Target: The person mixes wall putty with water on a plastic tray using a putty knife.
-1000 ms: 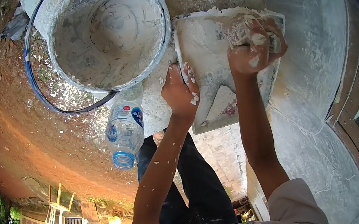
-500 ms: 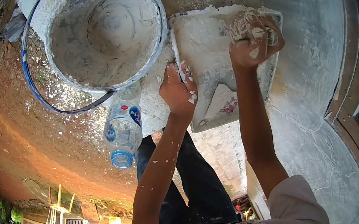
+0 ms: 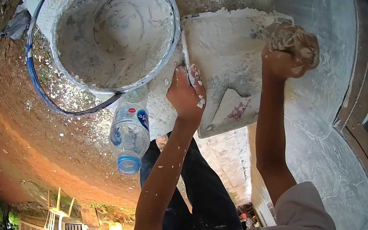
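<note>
With fingers closed, my left hand (image 3: 186, 93) pinches the left rim of a shallow, plaster-smeared tray (image 3: 216, 44). My right hand (image 3: 291, 55) is wrapped round a clump of fibrous material (image 3: 286, 34) coated in wet, greyish plaster, over the tray's right edge. Inside the tray's lower part lies a pale triangular piece (image 3: 232, 104) with a reddish patch. Left of the tray stands a large round bucket (image 3: 111, 35), its inside coated with thin plaster. White flecks stick to my left fingers and forearm.
A clear plastic bottle (image 3: 129, 134) with a blue cap lies below the bucket, whose blue handle (image 3: 38, 83) hangs out to the left. A grey wall (image 3: 327, 95) rises at the right. Reddish soil (image 3: 15, 120) and a chair (image 3: 57, 215) are at the left.
My right hand has moved right and slightly down with the clump, from inside the tray to its right edge. My left hand keeps its hold on the rim. The view has shifted slightly.
</note>
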Motion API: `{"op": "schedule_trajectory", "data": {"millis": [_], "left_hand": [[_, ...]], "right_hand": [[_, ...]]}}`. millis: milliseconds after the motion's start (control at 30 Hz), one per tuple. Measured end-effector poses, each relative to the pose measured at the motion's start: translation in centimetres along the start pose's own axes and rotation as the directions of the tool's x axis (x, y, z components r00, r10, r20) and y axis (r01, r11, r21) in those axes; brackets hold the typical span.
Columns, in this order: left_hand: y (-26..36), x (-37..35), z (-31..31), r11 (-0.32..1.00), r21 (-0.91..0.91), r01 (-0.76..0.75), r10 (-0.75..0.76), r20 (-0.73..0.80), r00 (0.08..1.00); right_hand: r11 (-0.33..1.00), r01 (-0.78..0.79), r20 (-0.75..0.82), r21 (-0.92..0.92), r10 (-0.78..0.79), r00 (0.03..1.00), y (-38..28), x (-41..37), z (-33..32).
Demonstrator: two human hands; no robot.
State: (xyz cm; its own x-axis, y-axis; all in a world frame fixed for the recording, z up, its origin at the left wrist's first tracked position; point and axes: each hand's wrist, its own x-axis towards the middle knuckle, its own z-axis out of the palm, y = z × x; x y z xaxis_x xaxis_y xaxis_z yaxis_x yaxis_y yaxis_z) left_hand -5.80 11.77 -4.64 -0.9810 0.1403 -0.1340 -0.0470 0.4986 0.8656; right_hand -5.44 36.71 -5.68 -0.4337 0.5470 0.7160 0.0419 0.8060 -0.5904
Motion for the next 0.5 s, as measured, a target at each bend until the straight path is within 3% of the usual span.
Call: {"op": "schedule_trajectory", "data": {"millis": [33,67,100,133,167,200,267,300,333,400,433,467,500], "left_hand": [[0.2,0.3,-0.2,1.000,0.005,0.006,-0.006,0.011,1.000],[0.5,0.1,-0.1,1.000,-0.001,0.014,-0.014,0.034,0.999],[0.3,-0.2,0.0,0.999,-0.015,0.039,-0.038,0.049,0.998],[0.4,0.0,0.3,0.999,-0.022,0.032,-0.030,0.046,0.998],[0.4,0.2,0.3,0.999,-0.037,0.019,-0.017,0.033,0.999],[0.3,0.0,0.0,0.999,-0.047,0.015,-0.013,0.025,1.000],[0.5,0.0,-0.2,1.000,-0.003,0.010,-0.010,0.023,1.000],[0.4,0.0,0.0,1.000,-0.005,0.009,-0.009,0.015,1.000],[0.4,0.0,0.2,1.000,-0.012,0.003,-0.003,0.006,1.000],[0.9,0.2,0.1,0.999,0.017,0.040,-0.041,0.027,0.999],[0.9,0.2,0.1,0.999,0.012,0.031,-0.032,0.021,0.999],[0.8,0.1,-0.1,1.000,0.010,0.025,-0.026,0.018,1.000],[0.7,0.1,-0.1,1.000,0.013,0.023,-0.024,0.017,1.000]], "right_hand": [[0.938,-0.263,-0.038,0.226,0.278,0.960,0.4,-0.3,-0.2],[0.939,-0.266,-0.032,0.218,0.280,0.960,-1.0,0.5,-0.2],[0.980,0.128,0.065,-0.154,-0.119,0.991,-2.4,1.8,-0.6],[0.738,0.523,0.279,-0.427,-0.442,0.852,-3.3,3.2,0.1],[0.701,0.620,0.196,-0.352,-0.592,0.781,-3.1,4.1,0.4],[0.707,0.616,0.194,-0.347,-0.589,0.784,-2.9,4.4,0.0],[0.512,0.654,0.330,-0.557,-0.586,0.740,-2.5,4.9,-1.5],[0.911,0.369,0.195,-0.186,-0.334,0.922,-0.2,3.0,-1.4],[0.752,0.538,0.241,-0.382,-0.481,0.843,-1.2,2.5,0.0],[0.684,0.568,0.330,-0.459,-0.462,0.823,-4.8,1.2,1.0],[0.920,0.330,0.206,-0.210,-0.288,0.935,-5.8,-0.4,2.1],[0.995,0.044,0.147,0.089,-0.057,0.987,-6.9,-1.8,2.9],[0.992,0.114,0.188,0.051,-0.122,0.974,-7.7,-2.2,3.2]]}}
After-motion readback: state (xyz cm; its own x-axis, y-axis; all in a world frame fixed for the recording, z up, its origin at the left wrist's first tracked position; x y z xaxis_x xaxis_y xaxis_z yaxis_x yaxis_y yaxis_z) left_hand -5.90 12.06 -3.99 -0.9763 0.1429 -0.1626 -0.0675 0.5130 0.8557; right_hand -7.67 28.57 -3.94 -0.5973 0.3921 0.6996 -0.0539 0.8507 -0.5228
